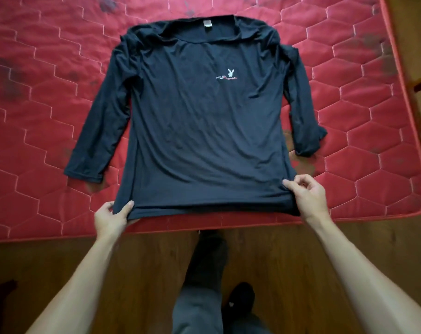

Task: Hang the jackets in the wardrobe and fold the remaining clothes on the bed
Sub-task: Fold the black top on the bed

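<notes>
A dark navy long-sleeved shirt [200, 121] with a small white logo on the chest lies spread flat, front up, on the red quilted mattress [36, 116]. Its collar points away from me and both sleeves lie out to the sides, the right one bunched at the cuff. My left hand [110, 216] pinches the near left corner of the hem, thumb on top. My right hand [306, 196] pinches the near right corner of the hem. The hem lies close to the mattress's near edge.
The mattress's near edge [204, 224] runs across in front of me and its right edge [407, 97] curves down the right side. Below is a brown wooden floor [265, 261], with my legs and dark socks [212, 261] by the bed.
</notes>
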Demonstrator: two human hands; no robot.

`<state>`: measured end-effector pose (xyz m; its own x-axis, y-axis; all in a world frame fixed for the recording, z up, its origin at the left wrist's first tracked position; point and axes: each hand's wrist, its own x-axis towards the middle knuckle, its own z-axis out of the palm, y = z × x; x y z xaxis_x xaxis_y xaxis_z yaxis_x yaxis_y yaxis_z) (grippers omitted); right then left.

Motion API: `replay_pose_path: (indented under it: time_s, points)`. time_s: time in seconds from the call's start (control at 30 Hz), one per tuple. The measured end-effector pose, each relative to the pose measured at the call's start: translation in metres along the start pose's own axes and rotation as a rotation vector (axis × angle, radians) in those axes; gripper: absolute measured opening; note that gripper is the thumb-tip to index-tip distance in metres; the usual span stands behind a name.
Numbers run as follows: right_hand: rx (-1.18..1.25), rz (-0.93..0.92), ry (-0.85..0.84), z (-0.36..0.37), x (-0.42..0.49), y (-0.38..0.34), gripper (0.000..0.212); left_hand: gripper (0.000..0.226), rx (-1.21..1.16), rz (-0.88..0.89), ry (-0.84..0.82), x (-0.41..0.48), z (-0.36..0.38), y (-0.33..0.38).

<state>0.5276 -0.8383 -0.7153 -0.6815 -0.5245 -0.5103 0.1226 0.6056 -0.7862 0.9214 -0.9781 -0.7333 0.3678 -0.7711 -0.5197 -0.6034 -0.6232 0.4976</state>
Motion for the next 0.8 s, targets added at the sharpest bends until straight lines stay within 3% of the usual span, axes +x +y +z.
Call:
replay_pose_path:
  time_s: [0.07, 0.2, 0.33, 0.5, 0.73, 0.8]
  points:
    - [-0.136, 0.038, 0.032, -0.01, -0.012, 0.009, 0.017, 0.037, 0.05, -0.038, 0.037, -0.001, -0.003, -0.008]
    - [-0.373, 0.272, 0.095, -0.032, -0.03, 0.028, 0.042, 0.042, 0.257, -0.15, 0.031, -0.009, -0.003, -0.007]
    - [-0.433, 0.339, 0.118, -0.034, -0.013, 0.009, 0.046, 0.029, 0.368, 0.023, 0.101, -0.016, 0.01, 0.032]
    - [-0.415, 0.269, 0.154, -0.019, 0.045, -0.035, 0.042, 0.014, 0.25, 0.146, -0.183, -0.028, 0.069, 0.111]
    - [-0.152, 0.398, 0.242, -0.02, 0.156, -0.025, 0.088, 0.006, 0.174, 0.279, -0.602, -0.058, 0.173, 0.183]
    - [-0.203, 0.371, 0.199, -0.021, 0.16, -0.044, 0.063, 0.008, 0.143, 0.303, -0.66, -0.066, 0.193, 0.199]
